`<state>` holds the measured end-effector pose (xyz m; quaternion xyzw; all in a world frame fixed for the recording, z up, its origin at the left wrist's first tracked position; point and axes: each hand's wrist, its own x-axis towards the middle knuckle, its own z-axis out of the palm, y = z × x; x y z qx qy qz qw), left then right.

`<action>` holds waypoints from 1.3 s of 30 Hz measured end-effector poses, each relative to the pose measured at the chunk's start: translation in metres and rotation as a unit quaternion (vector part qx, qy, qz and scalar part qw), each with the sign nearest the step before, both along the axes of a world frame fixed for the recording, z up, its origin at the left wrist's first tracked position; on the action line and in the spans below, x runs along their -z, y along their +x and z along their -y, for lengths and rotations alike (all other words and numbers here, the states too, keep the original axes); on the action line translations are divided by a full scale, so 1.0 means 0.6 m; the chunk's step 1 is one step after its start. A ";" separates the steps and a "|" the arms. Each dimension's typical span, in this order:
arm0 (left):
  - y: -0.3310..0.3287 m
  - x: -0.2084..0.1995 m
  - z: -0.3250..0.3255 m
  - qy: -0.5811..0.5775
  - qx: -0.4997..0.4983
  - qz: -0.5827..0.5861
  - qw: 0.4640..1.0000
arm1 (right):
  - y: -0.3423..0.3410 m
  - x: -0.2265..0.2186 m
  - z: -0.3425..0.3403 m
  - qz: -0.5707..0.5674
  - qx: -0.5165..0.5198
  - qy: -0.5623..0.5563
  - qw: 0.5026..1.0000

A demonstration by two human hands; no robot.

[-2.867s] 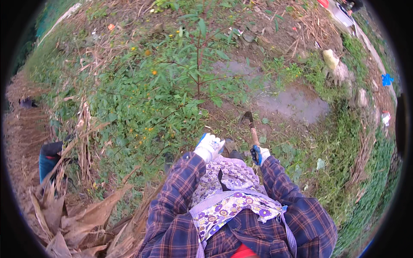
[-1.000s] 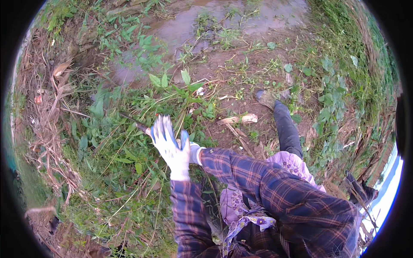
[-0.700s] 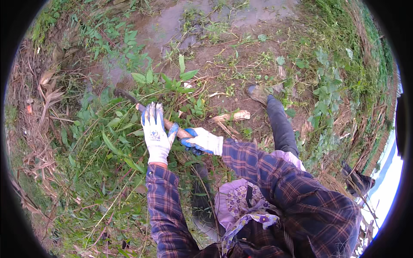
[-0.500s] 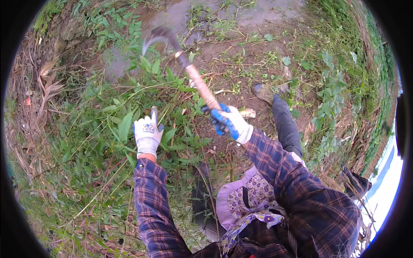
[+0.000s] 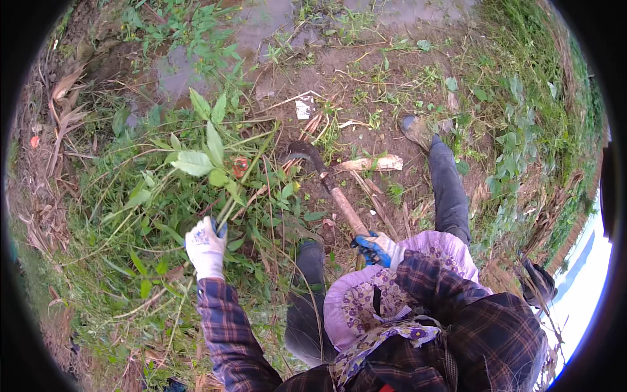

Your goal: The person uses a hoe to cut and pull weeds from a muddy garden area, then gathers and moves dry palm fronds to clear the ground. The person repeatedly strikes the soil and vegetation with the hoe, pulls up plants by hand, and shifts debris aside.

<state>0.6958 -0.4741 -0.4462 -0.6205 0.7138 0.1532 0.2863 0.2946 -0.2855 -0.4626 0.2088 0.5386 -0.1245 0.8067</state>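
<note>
Hands noted closed: left hand (image 5: 206, 243) pinching leafy stems (image 5: 214, 147), right hand (image 5: 373, 250) gripping a sickle (image 5: 344, 206) slanting forward-left along its long axis, blade ahead of and between both, right of the stems.

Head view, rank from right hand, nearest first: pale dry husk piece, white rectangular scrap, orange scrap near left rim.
1. Pale dry husk piece: ahead of the right hand.
2. White rectangular scrap: farther ahead, leftward.
3. Orange scrap: far left, near rim.
</note>
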 end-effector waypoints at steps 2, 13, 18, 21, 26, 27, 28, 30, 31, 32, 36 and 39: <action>-0.038 -0.059 -0.044 0.028 -0.046 -0.009 0.999 | -0.041 -0.003 0.020 -0.009 -0.008 -0.017 1.000; 0.192 -0.282 -0.337 0.006 -0.251 0.087 0.964 | -0.033 0.009 0.144 -0.128 0.027 -0.092 0.987; 0.232 -0.184 -0.439 -0.061 -0.335 -0.069 0.938 | 0.012 -0.033 0.187 -0.130 -0.030 -0.120 0.984; 0.195 -0.189 -0.394 -0.040 -0.359 -0.007 0.933 | 0.043 -0.043 0.251 -0.139 -0.025 -0.171 0.975; 0.153 -0.157 -0.433 -0.068 -0.290 0.008 0.954 | 0.139 0.020 0.363 -0.150 -0.124 -0.264 0.945; 0.134 -0.166 -0.413 -0.015 -0.344 -0.001 0.939 | 0.140 0.055 0.348 -0.171 -0.222 -0.291 0.915; 0.118 -0.182 -0.405 -0.018 -0.336 0.001 0.942 | 0.140 0.074 0.326 -0.131 -0.346 -0.281 0.886; 0.104 -0.219 -0.407 -0.024 -0.302 0.021 0.953 | 0.154 0.071 0.258 -0.246 -0.598 -0.415 0.640; 0.094 -0.242 -0.404 0.023 -0.341 0.005 0.940 | 0.150 0.087 0.224 -0.283 -0.570 -0.469 0.613; 0.077 -0.262 -0.411 0.022 -0.347 0.012 0.937 | 0.159 0.068 0.238 -0.263 -0.576 -0.428 0.645; -0.031 -0.316 -0.363 0.022 -0.342 0.011 0.939 | 0.077 -0.015 0.216 -0.204 -0.612 -0.374 0.666; -0.106 -0.379 -0.330 0.074 -0.379 0.061 0.920 | -0.055 -0.182 0.106 -0.222 -0.618 -0.382 0.650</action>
